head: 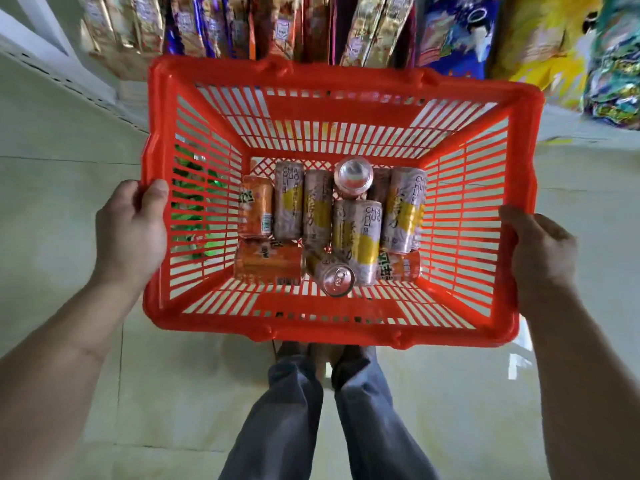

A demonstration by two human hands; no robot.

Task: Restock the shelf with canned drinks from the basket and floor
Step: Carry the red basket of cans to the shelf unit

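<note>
Both hands on the basket (341, 81), carried off the floor over the person's legs: left hand (130, 230) curled round the left rim with thumb over the top, right hand (542, 252) curled round the right rim. Cans (356, 233) are loose in the bottom, most lying flat, one upright near the back, one tipped toward the camera.

Risks: any tilt and the loose cans roll and bang together, likely dents; the load shifting to one side could twist the rim out of a grip.

Around: snack packs (460, 29) hang straight ahead, crowding the basket's far edge. White shelf (45, 60) at upper left. Something green (190, 202) shows through the left wall, can't tell what
</note>
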